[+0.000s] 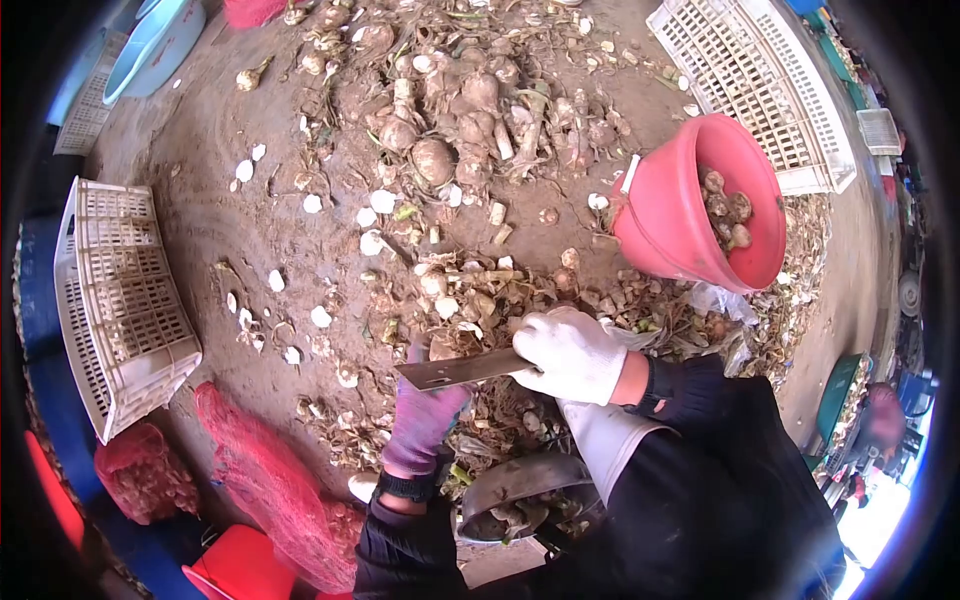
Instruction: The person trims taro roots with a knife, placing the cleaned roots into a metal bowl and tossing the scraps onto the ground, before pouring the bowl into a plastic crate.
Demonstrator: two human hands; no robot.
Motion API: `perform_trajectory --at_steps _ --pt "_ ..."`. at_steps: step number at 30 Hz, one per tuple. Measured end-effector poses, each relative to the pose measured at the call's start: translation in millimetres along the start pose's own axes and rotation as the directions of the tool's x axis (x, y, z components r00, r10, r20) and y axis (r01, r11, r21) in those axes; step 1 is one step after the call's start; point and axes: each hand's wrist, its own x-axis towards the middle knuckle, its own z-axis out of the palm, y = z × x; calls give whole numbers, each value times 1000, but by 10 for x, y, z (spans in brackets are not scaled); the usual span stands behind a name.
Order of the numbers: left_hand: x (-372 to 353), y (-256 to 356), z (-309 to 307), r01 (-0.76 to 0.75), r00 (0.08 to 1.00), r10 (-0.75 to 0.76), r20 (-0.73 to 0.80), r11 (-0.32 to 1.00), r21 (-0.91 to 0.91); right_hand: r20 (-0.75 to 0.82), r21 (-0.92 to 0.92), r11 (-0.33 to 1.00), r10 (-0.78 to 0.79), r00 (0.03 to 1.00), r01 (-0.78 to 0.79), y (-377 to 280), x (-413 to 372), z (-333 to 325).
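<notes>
My right hand (572, 352), in a white glove, is closed round the handle end of a flat-bladed knife (455, 371). The blade points left and crosses over my left hand (425, 420), which wears a purple glove. The left fingers curl round what looks like a brownish garlic bulb (446, 346), largely hidden behind the blade. Beneath both hands lie cut stems and dry leaf scraps (490, 300). Farther forward is a pile of soil-covered garlic bulbs (460, 110), some with stems on.
A tilted red bucket (655, 215) holding several bulbs stands at right. White plastic crates (130, 290) are at left and upper right. A metal basin (510, 482) with trimmings sits by my lap. Red mesh sacks (265, 480) lie lower left; a blue tub (150, 55) stands upper left.
</notes>
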Motion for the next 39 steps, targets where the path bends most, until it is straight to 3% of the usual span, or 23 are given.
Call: perform_trajectory --at_steps 4,6,7,9,11,13,14,16,17,18,20,21,23,24,26,28,29,30,32,33,34,37,39 --pt "-44 27 6 -31 996 37 -76 997 73 49 -5 1000 -29 998 29 -24 15 71" --pt "-20 -54 -33 -241 966 258 18 873 423 26 -6 1000 -25 999 25 -21 21 117" --pt "-47 -43 -21 -242 966 259 17 874 422 2 -7 1000 -23 1000 23 -22 27 124" --pt "-117 51 43 -72 991 81 -107 994 82 23 6 1000 4 1000 -4 -53 73 127" --pt "-166 99 63 -75 989 88 -121 992 104 46 21 999 37 998 -38 -43 91 145" --pt "-230 179 109 -64 988 67 -138 997 31 18 -20 997 -75 997 75 44 123 171" --pt "-293 279 141 -64 988 67 -137 998 30 120 -56 996 69 990 -62 66 156 162" --pt "-467 451 171 -367 920 362 149 930 11 13 -245 960 140 990 -132 730 12 461" --pt "-447 199 161 -398 890 422 174 904 -154 -56 -200 954 216 975 -223 736 -56 314" --pt "-453 336 72 -12 975 69 213 965 -261 -118 -141 938 302 946 -317 652 -90 127" --pt "-347 436 63 -90 975 167 148 902 -422 -212 -36 938 329 920 -344 538 -13 -82" --pt "-293 333 34 -198 965 245 97 915 -352 -171 13 935 351 921 -354 488 18 -97" --pt "-139 254 -37 -233 968 250 21 926 -297 -42 154 911 392 919 -382 383 14 36" --pt "-57 232 -58 -264 964 262 -40 936 -231 -89 219 934 307 947 -282 325 -11 120" --pt "20 285 25 -301 947 218 -235 859 -414 -30 384 898 245 969 -215 27 31 29" --pt "158 -58 -203 -202 971 79 -226 776 -597 147 483 857 123 981 -180 -148 21 25" --pt "344 -142 -209 -440 891 423 -165 718 -539 115 380 921 44 992 -85 -203 5 65" --pt "220 147 12 -239 957 22 -290 627 -741 99 274 962 -16 995 -12 -227 11 104" --pt "239 -248 -95 -312 948 194 -253 729 -610 164 223 959 142 976 -177 -208 34 66" --pt "173 -211 -166 -38 997 83 4 499 -866 72 179 967 172 982 -182 -144 58 86" --pt "150 -217 -57 -74 990 -30 -135 713 -698 58 142 965 213 975 -219 -74 62 47" --pt "-46 -166 -95 78 987 36 156 741 -667 71 166 948 265 962 -273 -35 87 -51" --pt "-159 -19 -67 98 978 23 209 828 -552 -10 225 945 247 969 -239 6 88 -26"
